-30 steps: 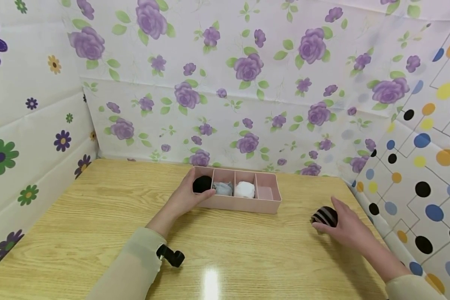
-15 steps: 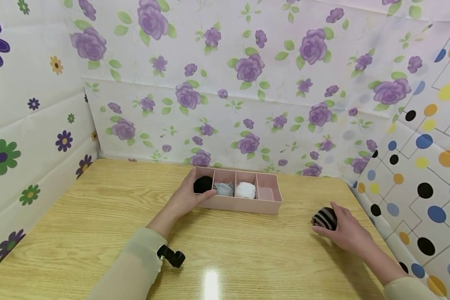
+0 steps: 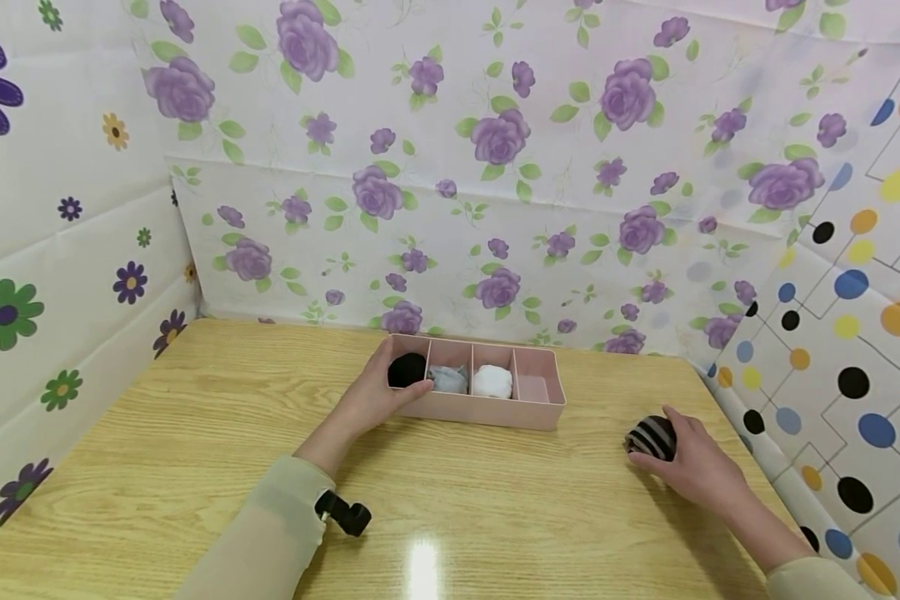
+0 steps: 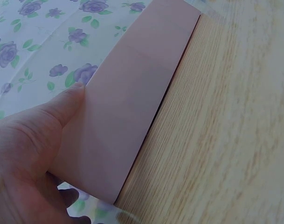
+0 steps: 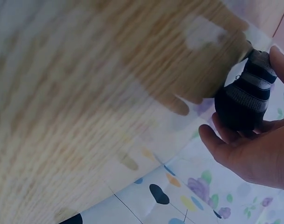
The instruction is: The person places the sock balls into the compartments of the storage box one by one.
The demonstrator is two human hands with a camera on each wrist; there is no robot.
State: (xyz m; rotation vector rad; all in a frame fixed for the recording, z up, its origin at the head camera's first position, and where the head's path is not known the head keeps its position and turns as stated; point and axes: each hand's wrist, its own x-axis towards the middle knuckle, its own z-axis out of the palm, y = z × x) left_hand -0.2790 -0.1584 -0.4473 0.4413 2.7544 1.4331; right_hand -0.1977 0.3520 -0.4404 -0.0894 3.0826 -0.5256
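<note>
A pink divided storage box (image 3: 487,408) sits on the table near the back cloth. My left hand (image 3: 367,396) grips its left end, the thumb along the front wall and the fingers at the far side. In the left wrist view the thumb (image 4: 69,102) presses near the box's rim. From left to right its compartments hold a black bundle (image 3: 407,369), a grey bundle (image 3: 448,379) and a white bundle (image 3: 492,381); the rightmost one is bare. At the right, my right hand (image 3: 693,462) holds a rolled black-and-grey striped sock (image 5: 246,95), fingers and thumb around it.
The wood-grain table (image 3: 495,508) meets a floral cloth wall (image 3: 450,200) behind the box. Patterned cloths stand at the left and right, the dotted cloth (image 3: 832,375) close to my right hand. A black device (image 3: 345,512) is strapped to my left wrist.
My right hand has dipped and turned slightly with the striped sock, so its stripes show more. The left hand and the box hold still.
</note>
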